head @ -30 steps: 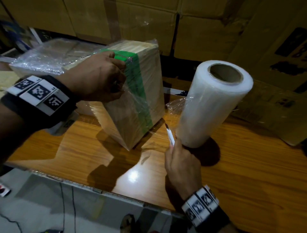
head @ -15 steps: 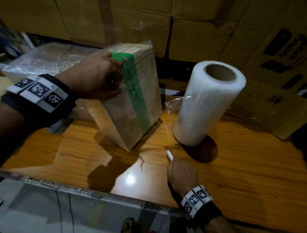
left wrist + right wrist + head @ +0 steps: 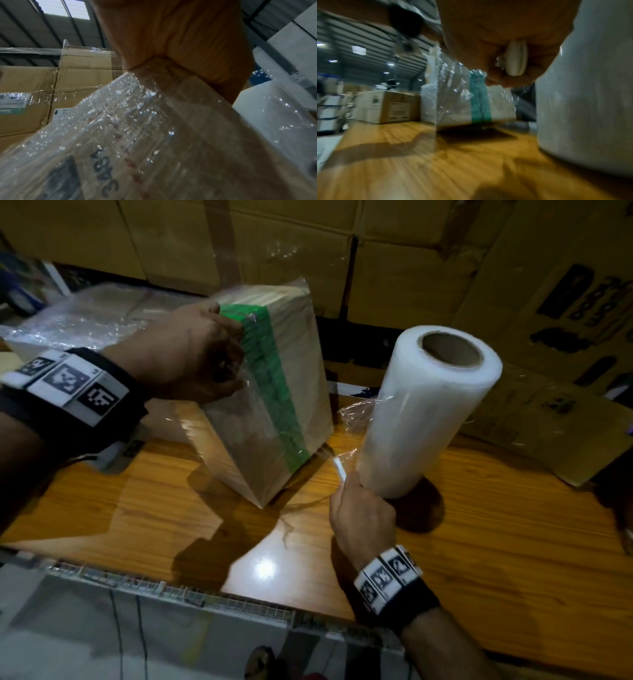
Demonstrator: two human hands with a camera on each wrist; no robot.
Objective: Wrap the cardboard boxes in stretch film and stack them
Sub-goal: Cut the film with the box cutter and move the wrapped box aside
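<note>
Both busy: left hand [image 3: 185, 354] grips filmy cardboard box [image 3: 294, 392], right hand [image 3: 363, 518] pinches slim white cutter [image 3: 339, 469].

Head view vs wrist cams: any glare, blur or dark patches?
Head view: dim overall, with a bright glare spot on the glossy wooden table and hard hand shadows. Left wrist view: sparkle off the stretch film on the film-wrapped cardboard box, with blurred print. Right wrist view: the tabletop is streaked with motion blur, and the white stretch-film roll looks soft.
</note>
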